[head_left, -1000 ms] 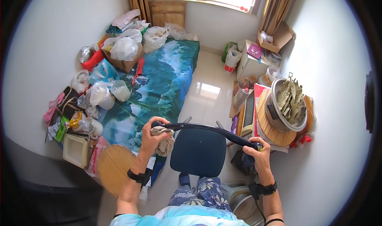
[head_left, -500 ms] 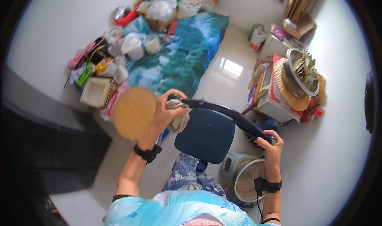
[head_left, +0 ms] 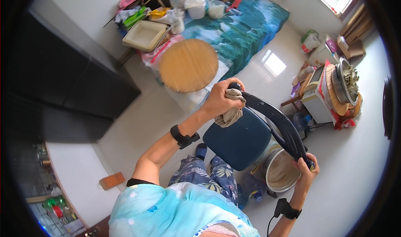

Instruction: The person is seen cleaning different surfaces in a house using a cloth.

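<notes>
A chair with a dark blue seat (head_left: 238, 142) is in front of my legs. Its black curved back rail (head_left: 280, 119), with slats beneath, arches from one of my hands to the other. At the rail's far left end, my left hand (head_left: 222, 100) is closed around a crumpled beige cloth (head_left: 230, 115), pressed against the rail. My right hand (head_left: 308, 168) grips the rail's other, nearer end, with the thumb on top. The chair's legs are mostly hidden under the seat.
A round wooden board (head_left: 189, 65) lies by the bed (head_left: 246, 32), which is loaded with bags and tubs. Close to my right hand, a round bucket (head_left: 284, 170) stands beside plastic bottles (head_left: 253, 186). A crowded cabinet (head_left: 319, 103) is at right, a black wardrobe (head_left: 62, 82) at left.
The view has turned left, so the room's things have shifted right and the wardrobe shows more. Both hands keep their hold; the rail now slants more steeply down to the right.
</notes>
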Available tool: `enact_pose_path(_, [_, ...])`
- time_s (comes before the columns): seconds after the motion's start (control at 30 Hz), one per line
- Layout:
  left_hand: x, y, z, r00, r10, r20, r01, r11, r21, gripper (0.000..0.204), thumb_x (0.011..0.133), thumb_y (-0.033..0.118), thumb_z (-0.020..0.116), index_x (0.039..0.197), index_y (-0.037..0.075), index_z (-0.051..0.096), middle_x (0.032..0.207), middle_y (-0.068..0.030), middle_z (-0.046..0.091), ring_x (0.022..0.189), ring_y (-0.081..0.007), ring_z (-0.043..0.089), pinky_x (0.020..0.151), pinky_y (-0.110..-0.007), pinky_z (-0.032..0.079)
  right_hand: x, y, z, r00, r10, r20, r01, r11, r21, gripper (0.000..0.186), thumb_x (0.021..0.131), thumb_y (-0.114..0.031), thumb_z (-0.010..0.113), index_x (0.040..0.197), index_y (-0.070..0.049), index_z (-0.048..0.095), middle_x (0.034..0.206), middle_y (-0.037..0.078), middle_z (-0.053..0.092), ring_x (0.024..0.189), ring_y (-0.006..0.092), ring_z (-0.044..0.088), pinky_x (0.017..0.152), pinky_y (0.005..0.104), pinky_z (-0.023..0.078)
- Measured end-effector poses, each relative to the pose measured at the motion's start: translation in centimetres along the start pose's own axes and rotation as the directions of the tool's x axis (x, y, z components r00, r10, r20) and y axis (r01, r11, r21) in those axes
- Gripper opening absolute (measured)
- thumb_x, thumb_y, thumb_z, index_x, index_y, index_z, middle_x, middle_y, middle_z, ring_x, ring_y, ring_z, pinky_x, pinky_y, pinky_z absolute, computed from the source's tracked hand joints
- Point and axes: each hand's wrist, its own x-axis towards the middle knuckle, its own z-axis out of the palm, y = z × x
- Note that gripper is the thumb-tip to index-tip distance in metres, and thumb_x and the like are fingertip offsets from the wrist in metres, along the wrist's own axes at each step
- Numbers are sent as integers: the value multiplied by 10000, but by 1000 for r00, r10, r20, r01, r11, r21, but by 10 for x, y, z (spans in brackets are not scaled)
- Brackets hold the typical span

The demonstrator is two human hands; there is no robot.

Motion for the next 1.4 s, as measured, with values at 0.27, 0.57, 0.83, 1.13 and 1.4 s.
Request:
enact_pose_path(0.27, [-114,13,-30,988,13,-151,-6,999,47,273,692,-36,724,927,43,611,781,-31,665,708,-102,671,689,-245,537,-61,27,-4,984,-34,174,48,996,-75,357,787,-96,790,1058,57,617,924,121,635,745,201,665,708,317,600])
enact_pose_path(0.57, [-266,35,-78,929,-75,-362,140,978,157,253,680,-37,702,909,44,633,781,-40,669,735,-114,695,706,-237,541,-142,48,45,914,57,401,-42,998,-46,380,712,-123,841,976,34,617,845,52,591,770,145,612,734,238,502])
enact_pose_path(0.83, [-390,55,-141,816,2,-578,182,948,261,242,659,-10,755,863,64,649,829,-31,668,751,-119,651,697,-247,522,-216,47,107,797,54,601,59,984,-167,413,676,-107,831,990,14,593,860,79,650,786,153,664,745,257,522])
enact_pose_path(1.13, [-519,60,-228,696,84,-713,291,875,388,282,633,101,793,880,135,661,776,-54,680,739,-241,648,701,-366,513,-324,38,198,498,272,823,133,914,-382,386,655,-35,773,973,20,562,783,108,671,748,185,697,691,259,530])
enact_pose_path(1.4, [-581,38,-295,656,50,-753,419,806,418,277,577,68,771,824,109,653,753,-53,674,716,-240,644,690,-362,500,-398,89,258,219,456,863,143,860,-490,448,630,-38,829,985,16,561,768,39,581,681,121,535,613,263,417])
